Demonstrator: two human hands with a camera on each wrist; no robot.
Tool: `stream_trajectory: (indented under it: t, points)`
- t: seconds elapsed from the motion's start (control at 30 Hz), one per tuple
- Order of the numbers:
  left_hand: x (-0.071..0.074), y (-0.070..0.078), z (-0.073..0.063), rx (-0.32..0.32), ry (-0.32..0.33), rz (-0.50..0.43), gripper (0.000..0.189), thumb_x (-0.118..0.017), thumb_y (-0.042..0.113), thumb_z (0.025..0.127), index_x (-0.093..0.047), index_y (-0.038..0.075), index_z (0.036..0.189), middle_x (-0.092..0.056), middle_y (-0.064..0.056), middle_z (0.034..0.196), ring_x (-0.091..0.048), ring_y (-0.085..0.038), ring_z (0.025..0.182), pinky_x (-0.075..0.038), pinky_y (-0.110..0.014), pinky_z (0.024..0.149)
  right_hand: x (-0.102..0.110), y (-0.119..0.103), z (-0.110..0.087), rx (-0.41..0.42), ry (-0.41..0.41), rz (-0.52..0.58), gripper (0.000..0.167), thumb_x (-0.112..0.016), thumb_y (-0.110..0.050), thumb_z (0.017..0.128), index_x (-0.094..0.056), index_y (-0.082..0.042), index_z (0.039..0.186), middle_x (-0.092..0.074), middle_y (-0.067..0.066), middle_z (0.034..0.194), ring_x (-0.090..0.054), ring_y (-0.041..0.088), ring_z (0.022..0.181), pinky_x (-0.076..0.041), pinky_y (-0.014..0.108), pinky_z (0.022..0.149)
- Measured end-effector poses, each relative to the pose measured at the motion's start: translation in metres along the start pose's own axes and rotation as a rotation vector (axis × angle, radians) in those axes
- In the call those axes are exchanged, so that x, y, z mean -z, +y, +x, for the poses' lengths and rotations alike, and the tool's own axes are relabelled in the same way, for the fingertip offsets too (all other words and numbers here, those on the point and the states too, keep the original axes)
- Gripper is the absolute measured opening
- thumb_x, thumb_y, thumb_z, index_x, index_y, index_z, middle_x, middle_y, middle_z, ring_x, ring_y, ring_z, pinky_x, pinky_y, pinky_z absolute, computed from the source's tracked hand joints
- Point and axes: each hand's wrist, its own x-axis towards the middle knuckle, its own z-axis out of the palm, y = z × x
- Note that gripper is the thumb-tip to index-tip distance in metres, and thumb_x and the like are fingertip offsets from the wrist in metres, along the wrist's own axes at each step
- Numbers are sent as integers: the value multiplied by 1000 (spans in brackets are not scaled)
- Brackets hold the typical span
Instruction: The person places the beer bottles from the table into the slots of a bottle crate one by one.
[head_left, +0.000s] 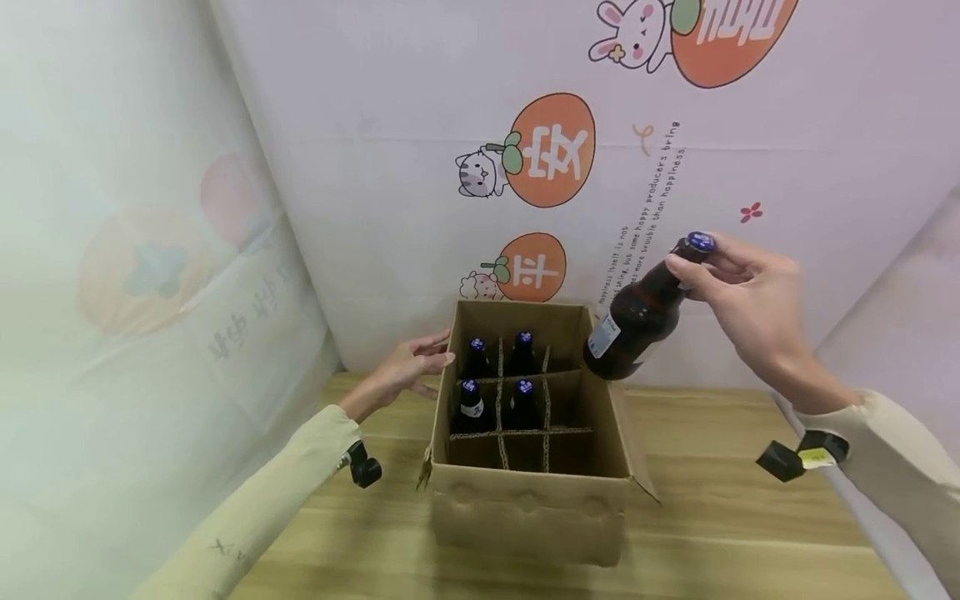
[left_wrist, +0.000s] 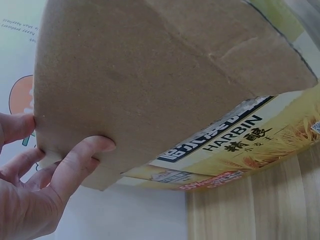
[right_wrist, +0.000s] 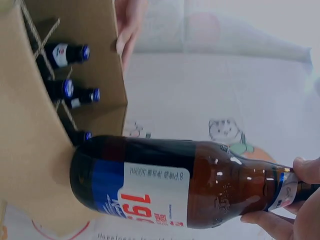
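My right hand [head_left: 757, 292] grips a brown glass beer bottle [head_left: 637, 325] by its neck, just under the blue cap. The bottle tilts, its base low at the box's right rim; its white and blue label [right_wrist: 155, 195] shows in the right wrist view. Across from it, my left hand [head_left: 408, 367] rests against the left side of an opened cardboard box [head_left: 528, 492]. Its thumb lies on the outer cardboard flap [left_wrist: 150, 90], fingers at the flap's edge. Inside the box, several blue-capped bottles [head_left: 523, 404] stand upright in divider cells on the left and middle.
Cardboard dividers [head_left: 501, 450] split the box into cells; the front row and right column show no bottles. The box stands on a wood-grain table [head_left: 712, 467], close to a back wall sheet [head_left: 390, 208] printed with cartoons. Another pale sheet [head_left: 150, 250] hangs at the left.
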Motion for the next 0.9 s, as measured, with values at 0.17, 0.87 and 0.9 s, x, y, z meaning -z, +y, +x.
stream_trajectory:
  t: [0.17, 0.87, 0.9]
  points:
    - [0, -2, 1, 13, -2, 5, 68, -63, 20, 106, -31, 16, 165, -36, -23, 165, -45, -54, 142, -66, -50, 90, -16, -9, -4, -21, -76, 61, 45, -83, -10, 90, -70, 2, 131, -81, -9, 99, -79, 8, 84, -65, 23, 74]
    - [4, 3, 2, 17, 0, 7, 68, -63, 21, 105, -32, 17, 165, -37, -21, 166, -46, -52, 142, -66, -49, 89, -92, 5, -17, -290, -459, 6, 55, -79, -18, 95, -61, 5, 142, -72, 24, 126, -77, 9, 93, -66, 31, 85]
    - [4, 3, 2, 17, 1, 5, 68, -63, 21, 105, -32, 17, 165, -37, -21, 166, -46, -52, 142, -66, -49, 89, -95, 7, -17, -297, -476, 9, 54, -80, -18, 95, -62, 5, 141, -72, 24, 127, -78, 11, 94, -67, 32, 85]
